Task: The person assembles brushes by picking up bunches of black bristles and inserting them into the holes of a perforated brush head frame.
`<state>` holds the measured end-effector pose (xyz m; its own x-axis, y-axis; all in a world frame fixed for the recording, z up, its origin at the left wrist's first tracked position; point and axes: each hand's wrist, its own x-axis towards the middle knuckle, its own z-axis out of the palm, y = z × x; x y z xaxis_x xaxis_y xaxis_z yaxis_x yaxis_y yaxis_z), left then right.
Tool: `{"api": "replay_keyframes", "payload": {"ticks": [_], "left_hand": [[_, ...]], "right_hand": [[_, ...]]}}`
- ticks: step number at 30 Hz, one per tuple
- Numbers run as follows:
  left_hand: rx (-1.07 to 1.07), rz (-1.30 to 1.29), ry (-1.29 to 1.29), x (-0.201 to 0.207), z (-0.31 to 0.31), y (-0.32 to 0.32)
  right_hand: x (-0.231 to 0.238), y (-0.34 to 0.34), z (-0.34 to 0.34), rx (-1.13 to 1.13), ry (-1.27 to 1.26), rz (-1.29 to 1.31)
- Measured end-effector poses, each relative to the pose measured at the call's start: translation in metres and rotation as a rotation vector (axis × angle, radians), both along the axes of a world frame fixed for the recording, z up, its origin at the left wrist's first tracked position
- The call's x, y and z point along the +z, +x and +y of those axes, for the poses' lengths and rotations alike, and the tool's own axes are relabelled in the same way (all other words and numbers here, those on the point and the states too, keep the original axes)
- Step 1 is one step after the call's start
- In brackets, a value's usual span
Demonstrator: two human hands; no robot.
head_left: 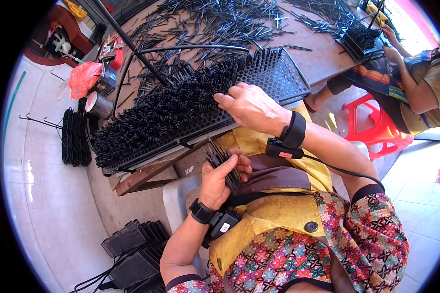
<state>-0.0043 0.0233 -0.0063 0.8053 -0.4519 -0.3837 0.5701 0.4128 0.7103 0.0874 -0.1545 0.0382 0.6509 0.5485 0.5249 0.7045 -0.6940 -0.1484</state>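
A bundle of thin black plastic sticks (223,163) stands fanned upward in the left hand (221,180), which is clenched around its lower part, low in front of the person's body just below the near edge of the surface. Above it lies a long black perforated plastic board (274,73), tilted across the brown wooden surface (322,58) and resting on its edge; the left 2 thirds of the board are packed with upright black sticks (166,110), while the right end shows bare holes. The right hand (252,107) rests on the board at the border between the filled and bare parts, fingers curled and pinched at the standing sticks; whether it grips 1 of them cannot be told. The 2 hands are near each other, the right above the left. Loose black sticks (220,22) lie scattered over the far surface. At the upper right another person (425,83) sits on a red plastic stool (376,127) by a second black board (362,39).
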Motion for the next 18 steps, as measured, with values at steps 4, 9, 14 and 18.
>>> {"api": "replay_keyframes", "payload": {"ticks": [4,9,14,18], "left_hand": [[-0.042,-0.024,-0.025,0.001,0.000,0.000],[-0.127,-0.090,-0.084,0.006,-0.001,0.000],[-0.066,-0.006,-0.046,-0.002,0.002,0.002],[-0.067,0.018,-0.009,-0.003,0.002,0.000]], "right_hand": [[0.003,-0.021,0.005,-0.067,0.153,0.194],[0.001,-0.051,0.001,0.076,0.539,0.783],[0.003,-0.037,-0.013,-0.171,0.871,0.548],[0.011,-0.009,-0.014,-0.175,0.795,-0.043]]}}
